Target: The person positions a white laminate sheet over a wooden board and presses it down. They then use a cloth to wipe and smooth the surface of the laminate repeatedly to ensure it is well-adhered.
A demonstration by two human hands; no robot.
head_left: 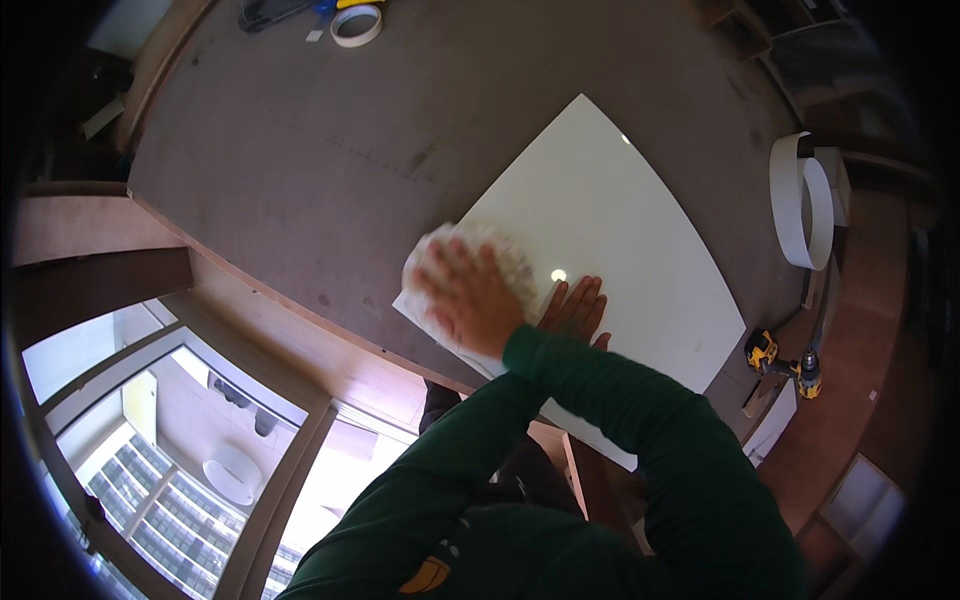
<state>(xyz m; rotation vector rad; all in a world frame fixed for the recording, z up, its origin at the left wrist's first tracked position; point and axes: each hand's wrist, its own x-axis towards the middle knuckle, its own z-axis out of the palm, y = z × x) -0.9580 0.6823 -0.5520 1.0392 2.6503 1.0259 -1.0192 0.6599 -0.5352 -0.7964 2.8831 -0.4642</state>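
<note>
The panel (640, 220) was white, the cloth (512, 262) off-white. Both sleeves (640, 395) were dark green. The worktop (270, 150) was grey-brown, blotched with darker smudges. The tape roll (358, 42) was cream, the drill (808, 380) yellow and black.

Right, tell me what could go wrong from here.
The white panel appears to jut past the near edge of the brown table, so pressing there might tip or slide it. The green-sleeved forearms cross, the right hand on the white cloth and the left hand flat on the panel, so they could bump. Any grit under the cloth might scratch the panel's shiny face.
</note>
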